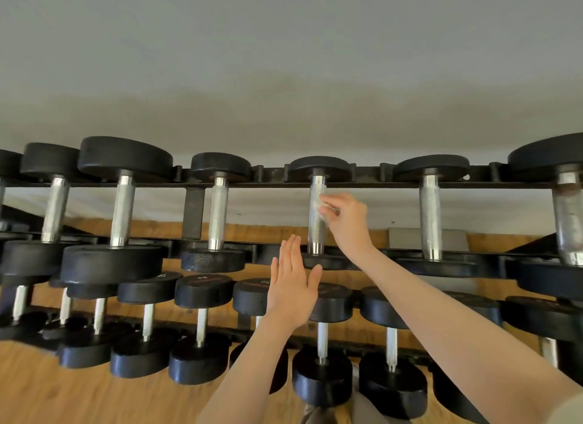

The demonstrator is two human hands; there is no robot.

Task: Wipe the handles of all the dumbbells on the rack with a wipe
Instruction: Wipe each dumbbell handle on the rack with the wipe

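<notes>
A black two-tier rack [372, 173] holds several black dumbbells with knurled steel handles. My right hand [345, 217] is shut on a small crumpled white wipe [322, 206], pressed against the right side of a top-row dumbbell handle [316, 231], about a third of the way down it. My left hand [293, 283] hovers flat and open below that dumbbell, fingers together pointing up, in front of its near head, holding nothing. Neighbouring top-row handles stand to the left [217, 213] and to the right [429, 217].
The lower tier carries several smaller dumbbells [202, 329] close to my forearms. A wooden floor [47, 389] lies under the rack, and a plain grey wall [284, 60] rises behind it. A large dumbbell [568, 215] sits at the far right.
</notes>
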